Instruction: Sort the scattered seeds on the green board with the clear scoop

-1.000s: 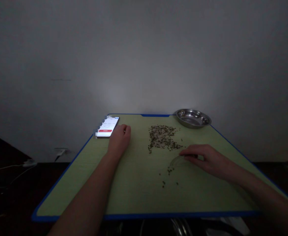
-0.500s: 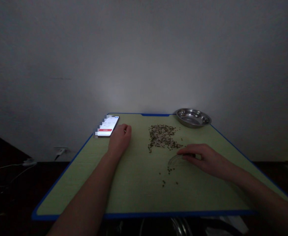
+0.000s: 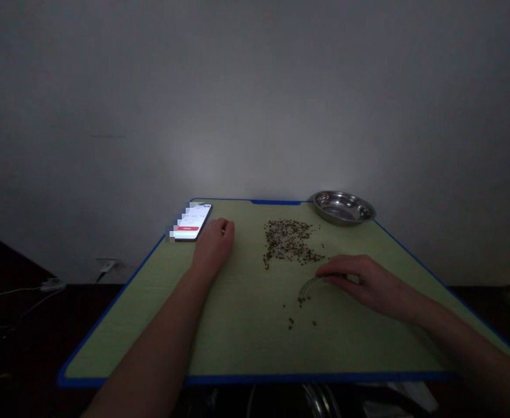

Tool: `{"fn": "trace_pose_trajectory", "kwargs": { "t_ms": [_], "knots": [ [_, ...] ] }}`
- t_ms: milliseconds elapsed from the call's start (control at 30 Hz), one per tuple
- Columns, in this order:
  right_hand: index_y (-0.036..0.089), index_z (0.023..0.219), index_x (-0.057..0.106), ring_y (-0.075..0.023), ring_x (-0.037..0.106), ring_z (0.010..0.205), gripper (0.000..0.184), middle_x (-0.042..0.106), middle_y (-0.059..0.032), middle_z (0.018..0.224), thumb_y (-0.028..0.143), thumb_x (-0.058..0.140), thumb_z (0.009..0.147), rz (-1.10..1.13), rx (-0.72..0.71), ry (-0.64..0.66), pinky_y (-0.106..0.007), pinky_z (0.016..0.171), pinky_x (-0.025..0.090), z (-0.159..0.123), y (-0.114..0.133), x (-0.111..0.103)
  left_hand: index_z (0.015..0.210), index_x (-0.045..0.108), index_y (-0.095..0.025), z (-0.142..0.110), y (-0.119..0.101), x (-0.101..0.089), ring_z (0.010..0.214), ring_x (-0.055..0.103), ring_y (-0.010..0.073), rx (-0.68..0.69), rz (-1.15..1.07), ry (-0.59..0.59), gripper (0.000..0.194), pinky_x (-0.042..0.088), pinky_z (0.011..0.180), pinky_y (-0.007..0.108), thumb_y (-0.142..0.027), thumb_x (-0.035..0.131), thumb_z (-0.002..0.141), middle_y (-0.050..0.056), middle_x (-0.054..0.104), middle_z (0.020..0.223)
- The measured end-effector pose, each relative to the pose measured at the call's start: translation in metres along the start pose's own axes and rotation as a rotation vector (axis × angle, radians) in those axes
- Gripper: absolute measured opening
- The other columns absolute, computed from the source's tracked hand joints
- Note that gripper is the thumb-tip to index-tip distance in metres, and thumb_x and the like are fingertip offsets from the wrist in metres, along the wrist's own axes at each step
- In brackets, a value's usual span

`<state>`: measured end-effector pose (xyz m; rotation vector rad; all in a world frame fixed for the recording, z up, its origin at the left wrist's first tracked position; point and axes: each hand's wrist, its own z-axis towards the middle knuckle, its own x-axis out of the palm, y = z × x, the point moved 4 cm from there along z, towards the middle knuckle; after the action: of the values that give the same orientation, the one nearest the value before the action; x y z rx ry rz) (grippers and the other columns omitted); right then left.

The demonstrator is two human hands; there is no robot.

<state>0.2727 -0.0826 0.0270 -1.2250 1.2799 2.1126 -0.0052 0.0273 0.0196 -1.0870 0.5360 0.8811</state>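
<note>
My right hand [image 3: 357, 281] pinches a thin, pale, curved tool [image 3: 309, 285] that looks partly see-through; its exact kind is hard to make out. The tool's far end meets a few small dark grains [image 3: 301, 301] on the table. Beyond it lies a spread pile of small brown grains or beans [image 3: 287, 241], with paler ones among them. On the left, my left hand [image 3: 215, 241] rests on the table, fingers curled in; whatever it may hold is hidden. Just left of that hand is a phone [image 3: 191, 223] with a lit screen.
A shallow metal bowl [image 3: 344, 208] stands at the far right corner of the green table [image 3: 233, 342], which has a blue rim. Several stray grains [image 3: 290, 323] lie nearer me. A grey wall [image 3: 255, 104] rises behind. A plugged socket [image 3: 108, 266] and cables are at the left.
My right hand and the curved tool have shifted only slightly, left and then back right, beside the few grains. My left hand stays resting in place.
</note>
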Motion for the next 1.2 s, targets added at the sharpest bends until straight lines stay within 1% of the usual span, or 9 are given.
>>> {"fn": "trace_pose_trajectory", "kwargs": {
  "t_ms": [133, 233, 667, 867, 1200],
  "knots": [
    [0.021, 0.1, 0.068, -0.0185, 0.063, 0.083, 0.023, 0.07, -0.0062, 0.096, 0.028, 0.049, 0.088, 0.005, 0.066, -0.027, -0.033, 0.073, 0.051, -0.007, -0.006, -0.003, 0.08, 0.06, -0.016, 0.0, -0.001, 0.0, 0.076, 0.054, 0.0176, -0.009, -0.01, 0.005, 0.035, 0.038, 0.066, 0.029, -0.037, 0.033, 0.086, 0.008, 0.062, 0.082],
    [0.022, 0.1, 0.068, -0.0187, 0.064, 0.085, 0.023, 0.07, -0.0059, 0.097, 0.03, 0.05, 0.088, 0.032, 0.084, -0.025, -0.033, 0.074, 0.051, -0.011, -0.009, -0.002, 0.079, 0.06, -0.016, 0.0, -0.002, 0.0, 0.075, 0.054, 0.0177, 0.003, -0.007, 0.004, 0.035, 0.038, 0.066, 0.029, -0.037, 0.033, 0.086, 0.008, 0.062, 0.081],
    [0.022, 0.102, 0.067, -0.0182, 0.064, 0.084, 0.024, 0.07, -0.0056, 0.096, 0.029, 0.049, 0.088, 0.034, 0.068, -0.012, -0.033, 0.074, 0.051, -0.006, -0.005, 0.006, 0.078, 0.059, -0.016, 0.0, -0.001, 0.001, 0.074, 0.053, 0.0173, 0.007, -0.016, 0.009, 0.033, 0.037, 0.065, 0.029, -0.036, 0.033, 0.086, 0.007, 0.062, 0.08],
    [0.023, 0.101, 0.068, -0.0186, 0.065, 0.084, 0.024, 0.07, -0.0055, 0.096, 0.028, 0.05, 0.087, 0.053, 0.054, -0.023, -0.033, 0.073, 0.051, -0.004, -0.001, 0.008, 0.077, 0.059, -0.017, 0.0, 0.0, 0.001, 0.074, 0.054, 0.0175, 0.006, -0.019, 0.005, 0.033, 0.038, 0.065, 0.029, -0.037, 0.034, 0.086, 0.007, 0.062, 0.079],
    [0.021, 0.102, 0.067, -0.0185, 0.064, 0.085, 0.023, 0.07, -0.006, 0.097, 0.025, 0.05, 0.087, 0.048, 0.039, -0.016, -0.033, 0.074, 0.051, -0.002, 0.007, 0.009, 0.078, 0.059, -0.017, -0.001, -0.002, 0.001, 0.075, 0.054, 0.0177, 0.008, -0.003, 0.023, 0.035, 0.039, 0.066, 0.029, -0.037, 0.032, 0.086, 0.008, 0.062, 0.081]
  ]
}}
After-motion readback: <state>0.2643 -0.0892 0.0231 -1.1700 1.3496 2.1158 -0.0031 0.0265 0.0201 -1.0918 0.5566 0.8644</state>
